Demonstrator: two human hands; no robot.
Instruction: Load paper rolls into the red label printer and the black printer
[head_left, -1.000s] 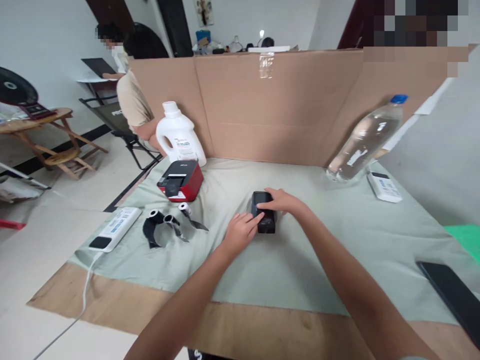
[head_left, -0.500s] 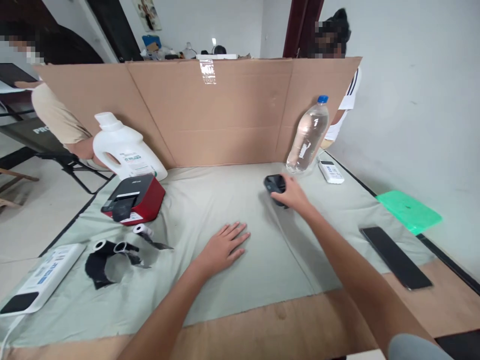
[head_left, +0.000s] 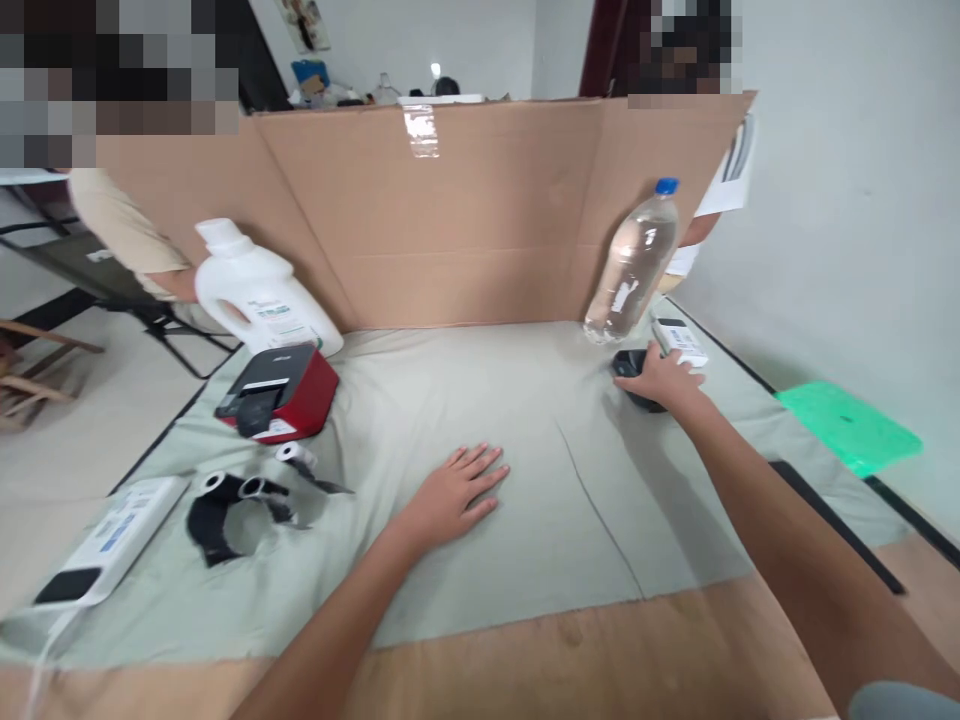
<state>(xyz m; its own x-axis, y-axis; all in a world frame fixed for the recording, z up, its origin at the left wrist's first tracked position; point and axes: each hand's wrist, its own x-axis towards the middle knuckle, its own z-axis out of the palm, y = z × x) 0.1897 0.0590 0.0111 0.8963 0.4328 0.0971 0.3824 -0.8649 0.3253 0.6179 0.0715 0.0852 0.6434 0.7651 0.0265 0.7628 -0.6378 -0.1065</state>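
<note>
My left hand (head_left: pixel 463 498) lies flat on the grey-green cloth (head_left: pixel 435 400), fingers spread, with nothing under it that I can see. At the right of the table my right hand (head_left: pixel 670 377) grips a small black device (head_left: pixel 631 363) with a glossy top; the fingers cover part of it, so I cannot tell its exact kind. Just behind that hand is a white power strip (head_left: pixel 682 343). A clear bottle (head_left: pixel 630 265) with a blue cap leans against the cardboard behind the device. A thin dark line (head_left: pixel 596 510) runs over the cloth between my hands.
A cardboard screen (head_left: pixel 457 220) stands along the back. To the left are a white jug (head_left: pixel 262 290), a red-and-black printer (head_left: pixel 315 390), several rolls with black strips (head_left: pixel 210 525) and another power strip (head_left: pixel 120 540). My right forearm partly covers a black phone (head_left: pixel 832 515). Two people sit beyond.
My right hand has carried the black device to the right, close to the white power strip. My left hand stays flat on the cloth. The view has shifted slightly.
</note>
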